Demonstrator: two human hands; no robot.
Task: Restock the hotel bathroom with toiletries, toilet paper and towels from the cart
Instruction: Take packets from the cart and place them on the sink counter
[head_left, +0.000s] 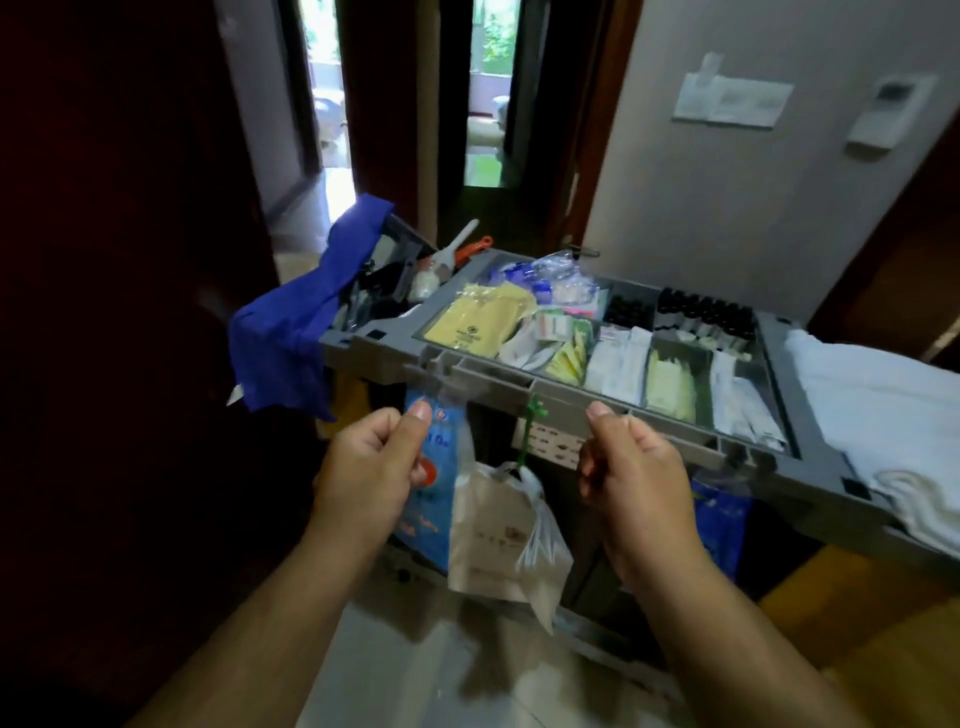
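A grey housekeeping cart stands right in front of me. Its top tray holds yellow packets, white sachets and rows of small dark bottles. Folded white towels lie on the cart's right end. My left hand is curled at the tray's front edge, its thumb and fingers pinching the clear top of a blue-printed plastic bag. My right hand is a fist with the thumb up, just below the tray rim, and nothing shows in it.
A beige plastic bag hangs from a green hook between my hands. A blue cloth drapes over the cart's left end, with brushes behind it. Dark wooden doors flank a corridor beyond. A wall panel is at upper right.
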